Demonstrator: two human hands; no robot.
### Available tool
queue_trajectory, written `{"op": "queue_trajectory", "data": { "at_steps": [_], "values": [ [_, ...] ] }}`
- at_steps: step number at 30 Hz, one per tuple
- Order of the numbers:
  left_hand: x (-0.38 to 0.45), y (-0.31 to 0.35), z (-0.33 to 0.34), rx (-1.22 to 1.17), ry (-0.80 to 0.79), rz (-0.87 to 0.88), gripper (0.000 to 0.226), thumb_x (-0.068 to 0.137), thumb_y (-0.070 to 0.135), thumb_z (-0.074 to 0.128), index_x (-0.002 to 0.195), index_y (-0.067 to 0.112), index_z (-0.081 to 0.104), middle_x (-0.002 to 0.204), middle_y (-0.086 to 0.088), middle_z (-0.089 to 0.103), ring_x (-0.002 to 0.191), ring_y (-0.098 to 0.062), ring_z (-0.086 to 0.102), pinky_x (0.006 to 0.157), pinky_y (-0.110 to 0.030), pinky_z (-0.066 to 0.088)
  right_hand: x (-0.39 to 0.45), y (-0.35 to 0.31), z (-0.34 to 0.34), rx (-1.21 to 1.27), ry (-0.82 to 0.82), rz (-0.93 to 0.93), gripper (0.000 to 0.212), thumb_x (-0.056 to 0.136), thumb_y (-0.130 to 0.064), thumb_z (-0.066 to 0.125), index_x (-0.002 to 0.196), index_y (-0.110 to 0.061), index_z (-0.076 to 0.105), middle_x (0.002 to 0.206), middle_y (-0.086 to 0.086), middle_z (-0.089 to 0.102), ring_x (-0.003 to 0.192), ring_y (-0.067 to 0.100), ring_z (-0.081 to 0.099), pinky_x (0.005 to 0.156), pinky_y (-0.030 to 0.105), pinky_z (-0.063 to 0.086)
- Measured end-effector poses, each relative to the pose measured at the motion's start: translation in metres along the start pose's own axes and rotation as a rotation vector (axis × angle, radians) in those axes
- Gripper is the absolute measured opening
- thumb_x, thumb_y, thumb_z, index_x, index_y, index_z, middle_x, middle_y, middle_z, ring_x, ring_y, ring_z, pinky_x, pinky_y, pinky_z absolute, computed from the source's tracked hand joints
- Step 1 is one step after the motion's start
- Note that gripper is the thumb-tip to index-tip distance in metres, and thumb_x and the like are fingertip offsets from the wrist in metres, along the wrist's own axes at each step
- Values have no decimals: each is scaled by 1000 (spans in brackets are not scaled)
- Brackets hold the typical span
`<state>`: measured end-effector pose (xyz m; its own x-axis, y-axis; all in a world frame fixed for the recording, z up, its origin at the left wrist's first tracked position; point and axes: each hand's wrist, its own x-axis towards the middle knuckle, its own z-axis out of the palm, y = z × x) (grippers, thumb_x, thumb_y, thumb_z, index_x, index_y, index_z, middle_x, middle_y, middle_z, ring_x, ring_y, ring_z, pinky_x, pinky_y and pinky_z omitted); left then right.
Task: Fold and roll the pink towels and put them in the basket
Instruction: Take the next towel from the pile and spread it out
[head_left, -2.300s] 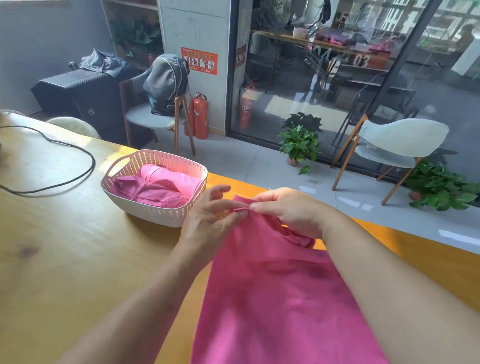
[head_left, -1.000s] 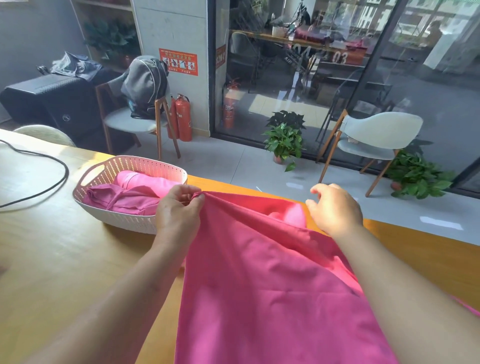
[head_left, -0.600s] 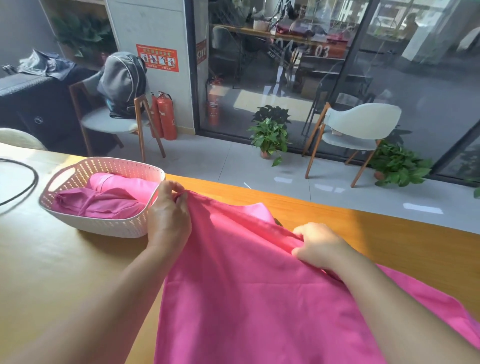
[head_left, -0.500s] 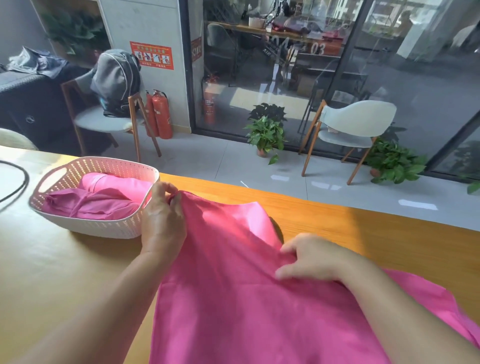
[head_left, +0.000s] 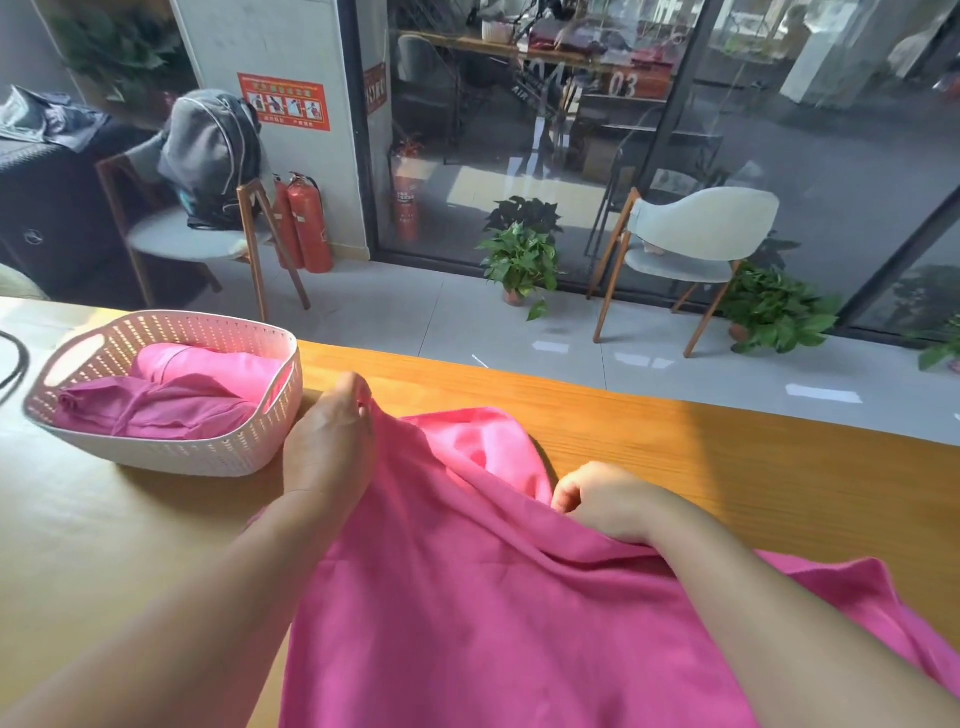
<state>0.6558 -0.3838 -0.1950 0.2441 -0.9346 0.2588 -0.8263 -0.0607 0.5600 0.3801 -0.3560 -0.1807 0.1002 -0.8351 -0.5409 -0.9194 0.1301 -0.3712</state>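
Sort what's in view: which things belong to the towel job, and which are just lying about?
Job: pink towel, held by left hand and right hand; basket; towels in basket.
Lying about: black cable, backpack, chairs, plants, fire extinguishers.

Soft matt pink cloth, that towel (head_left: 467, 597), creasing easily over a smooth wooden table (head_left: 727, 467) with visible grain. The basket (head_left: 171, 452) looks like pale perforated plastic, faintly sheened, holding more matt pink cloth.
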Motion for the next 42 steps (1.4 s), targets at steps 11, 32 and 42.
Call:
{"op": "queue_trajectory", "data": {
  "at_steps": [11, 32, 42],
  "values": [
    [-5, -21, 16, 202, -130, 14, 18, 97, 6, 28, 92, 18, 39, 100, -12, 53, 79, -39, 61, 65, -40, 41, -16, 52, -26, 30, 595, 189, 23, 82, -14, 65, 101, -25, 58, 83, -5, 63, 96, 29, 62, 69, 29, 36],
    [-26, 25, 13, 58, -149, 12, 58, 91, 30, 59, 144, 24, 36, 151, -7, 26, 139, -26, 25, 116, -39, 18, -73, -9, 52, -19, 751, -280, 15, 82, -16, 74, 96, -9, 72, 99, 8, 58, 97, 30, 57, 93, 41, 47],
    [-146, -31, -58, -139, -205, -257, 8, 91, 25, 59, 89, 32, 57, 87, 7, 57, 70, -7, 57, 55, -10, 35, -129, -64, 123, -45, 481, -475, 14, 90, -24, 62, 97, -15, 72, 100, 2, 59, 100, 23, 54, 93, 34, 45]
  ]
}}
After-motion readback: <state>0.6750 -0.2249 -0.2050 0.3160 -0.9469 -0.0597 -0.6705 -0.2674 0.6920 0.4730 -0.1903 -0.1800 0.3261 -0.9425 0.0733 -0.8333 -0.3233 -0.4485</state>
